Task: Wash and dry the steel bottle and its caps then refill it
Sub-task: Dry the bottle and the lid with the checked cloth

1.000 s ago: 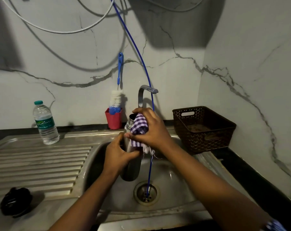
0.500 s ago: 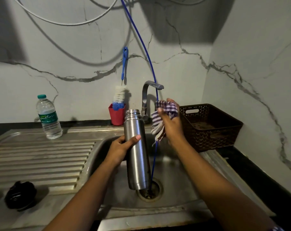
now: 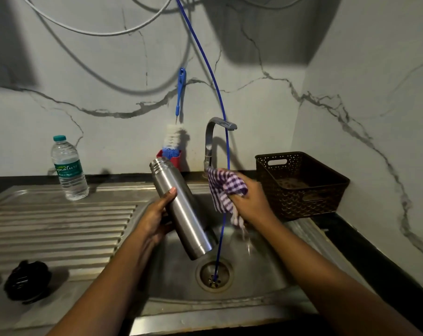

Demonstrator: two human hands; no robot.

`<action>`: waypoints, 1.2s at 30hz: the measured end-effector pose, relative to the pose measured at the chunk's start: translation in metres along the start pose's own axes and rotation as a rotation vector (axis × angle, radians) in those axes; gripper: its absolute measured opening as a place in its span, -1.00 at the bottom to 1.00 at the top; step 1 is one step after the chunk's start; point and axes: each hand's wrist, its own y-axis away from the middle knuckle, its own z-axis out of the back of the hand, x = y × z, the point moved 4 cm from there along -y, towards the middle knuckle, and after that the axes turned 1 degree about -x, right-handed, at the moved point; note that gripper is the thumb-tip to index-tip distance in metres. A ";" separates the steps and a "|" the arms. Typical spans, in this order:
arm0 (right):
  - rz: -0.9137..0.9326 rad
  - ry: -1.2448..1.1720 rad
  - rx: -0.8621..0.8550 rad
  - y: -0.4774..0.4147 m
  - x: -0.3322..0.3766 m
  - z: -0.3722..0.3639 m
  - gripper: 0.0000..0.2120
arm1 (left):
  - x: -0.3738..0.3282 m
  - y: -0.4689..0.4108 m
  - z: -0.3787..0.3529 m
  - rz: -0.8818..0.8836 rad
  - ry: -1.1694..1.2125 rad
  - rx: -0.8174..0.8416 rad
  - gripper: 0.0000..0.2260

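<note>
My left hand point(image 3: 154, 219) grips the uncapped steel bottle point(image 3: 183, 209) around its middle, above the sink basin point(image 3: 261, 270). The bottle is tilted, mouth up and to the left, base down toward the drain point(image 3: 214, 275). Just right of the bottle, my right hand point(image 3: 251, 202) holds a purple-and-white checked cloth point(image 3: 223, 190), clear of the bottle. A black cap point(image 3: 27, 284) lies on the draining board at the lower left. A plastic water bottle point(image 3: 68, 168) with a teal lid stands at the back left.
A steel tap point(image 3: 212, 141) rises behind the basin, and a blue hose point(image 3: 226, 154) hangs down into the drain. A red cup point(image 3: 175, 158) holds a bottle brush by the wall. A brown plastic basket point(image 3: 300, 183) sits at the right. The ribbed draining board point(image 3: 55, 229) lies left.
My right hand took the cloth off the bottle's mouth and moved right. My left hand lifted the bottle out of the basin and has tilted it from upright to leaning left.
</note>
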 end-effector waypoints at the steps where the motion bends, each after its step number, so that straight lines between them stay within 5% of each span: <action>1: -0.014 -0.042 0.032 -0.006 0.010 -0.012 -0.56 | 0.001 0.000 -0.002 0.000 -0.015 0.011 0.03; 4: 0.117 0.119 0.314 0.002 0.020 -0.055 -0.41 | 0.000 0.003 -0.007 -0.013 -0.014 0.018 -0.14; 9: 0.291 0.283 0.414 0.035 -0.016 -0.048 -0.27 | -0.007 0.005 -0.003 -0.007 0.080 -0.024 0.02; 12: 0.223 0.384 0.406 0.050 -0.020 -0.039 -0.14 | -0.009 0.009 -0.011 -0.032 0.073 -0.044 -0.24; 15: 0.055 0.615 0.281 0.048 -0.015 -0.050 0.08 | -0.007 0.013 -0.021 -0.024 0.057 -0.036 -0.26; 19: -0.041 0.666 0.236 0.040 -0.011 -0.056 0.01 | -0.014 0.018 -0.027 -0.079 -0.193 -0.059 -0.36; 21: -0.103 0.549 0.267 0.036 -0.015 -0.043 -0.04 | -0.021 0.021 -0.028 -0.064 -0.294 -0.004 -0.32; 24: -0.306 0.065 0.334 0.035 -0.026 -0.022 -0.03 | -0.041 0.024 -0.027 -0.006 -0.384 0.158 -0.10; 29: -0.452 -0.605 0.532 0.047 -0.028 -0.013 -0.12 | -0.085 0.019 -0.030 -0.094 -0.274 0.435 -0.32; 36: -0.524 -0.653 0.594 0.058 -0.023 -0.007 -0.03 | -0.110 0.025 -0.055 -0.107 -0.394 0.450 -0.15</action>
